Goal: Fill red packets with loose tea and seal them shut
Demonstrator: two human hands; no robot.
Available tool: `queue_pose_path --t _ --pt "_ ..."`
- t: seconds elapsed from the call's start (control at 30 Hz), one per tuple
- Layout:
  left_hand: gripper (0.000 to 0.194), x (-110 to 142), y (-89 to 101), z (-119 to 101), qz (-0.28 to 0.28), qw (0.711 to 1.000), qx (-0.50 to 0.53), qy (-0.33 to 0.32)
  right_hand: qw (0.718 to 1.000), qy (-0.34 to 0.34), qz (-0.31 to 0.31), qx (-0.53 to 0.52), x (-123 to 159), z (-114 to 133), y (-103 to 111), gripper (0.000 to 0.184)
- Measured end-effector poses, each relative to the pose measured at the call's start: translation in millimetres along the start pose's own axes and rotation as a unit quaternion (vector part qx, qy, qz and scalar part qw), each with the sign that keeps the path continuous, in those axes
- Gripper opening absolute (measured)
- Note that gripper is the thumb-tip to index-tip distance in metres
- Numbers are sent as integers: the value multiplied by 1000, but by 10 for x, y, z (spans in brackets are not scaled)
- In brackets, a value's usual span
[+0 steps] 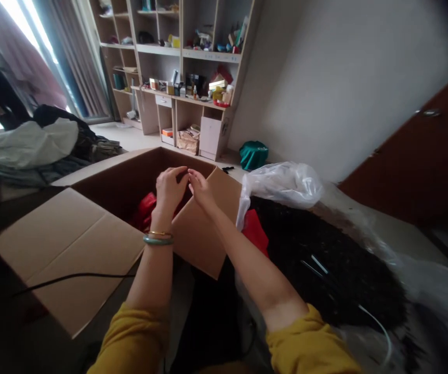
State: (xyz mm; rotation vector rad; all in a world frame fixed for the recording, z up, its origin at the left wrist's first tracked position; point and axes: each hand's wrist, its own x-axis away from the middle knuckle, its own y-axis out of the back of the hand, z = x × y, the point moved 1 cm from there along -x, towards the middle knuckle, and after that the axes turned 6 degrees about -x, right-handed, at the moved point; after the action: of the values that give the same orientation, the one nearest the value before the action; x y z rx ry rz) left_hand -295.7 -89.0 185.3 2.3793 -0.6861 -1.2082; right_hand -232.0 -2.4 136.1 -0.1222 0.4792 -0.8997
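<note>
L hand (pixel 168 191) & R hand (pixel 202 193) nearly touching — can't tell if holding anything; loose pinch cd drop sm. contents into box (pixel 105 184).

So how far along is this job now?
Done, it seems: the cardboard box is open, with something red inside. In progress: the left hand and right hand come together over it; whether they hold anything small, I can't tell. Left, probably: the large dark heap alongside, if it's part of the work, and the flaps, which aren't closed.
</note>
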Motion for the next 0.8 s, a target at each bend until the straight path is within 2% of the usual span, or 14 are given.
queue_pose_path --t 0.1,0.2,0.23,0.3,0.37,0.4,0.5,0.57,0.63,0.73,0.8 --pt "22 215 -403 -296 85 988 128 -9 999 -30 -12 33 320 190 583 39" --pt "24 503 -855 -655 217 955 197 -42 989 -47 -105 96 832 429 1355 33" --pt "25 615 -1006 -770 261 946 183 -61 984 -50 -129 113 1033 487 1615 31" --pt "26 852 -1292 -974 321 937 86 -104 966 -67 -188 163 1453 545 2102 29" --pt "29 1100 -1558 -1139 402 905 -34 -135 938 -107 -252 213 1857 526 2510 31" --pt "30 1215 -1673 -1210 419 897 -51 -131 924 -120 -275 235 2040 497 2673 32" --pt "46 1502 -1950 -1374 451 881 -89 -111 912 -127 -292 259 2481 372 2990 32" --pt "74 1624 -2076 -1436 470 869 -124 -92 908 -123 -299 268 2674 287 3092 33" --pt "93 1702 -2162 -1464 493 852 -154 -86 907 -121 -300 270 2786 210 3144 34" --pt "107 1815 -2247 -1463 524 820 -209 -100 912 -117 -286 271 2834 111 3182 34" --pt "115 1933 -2291 -1450 516 820 -230 -92 916 -118 -270 274 2826 53 3200 32"
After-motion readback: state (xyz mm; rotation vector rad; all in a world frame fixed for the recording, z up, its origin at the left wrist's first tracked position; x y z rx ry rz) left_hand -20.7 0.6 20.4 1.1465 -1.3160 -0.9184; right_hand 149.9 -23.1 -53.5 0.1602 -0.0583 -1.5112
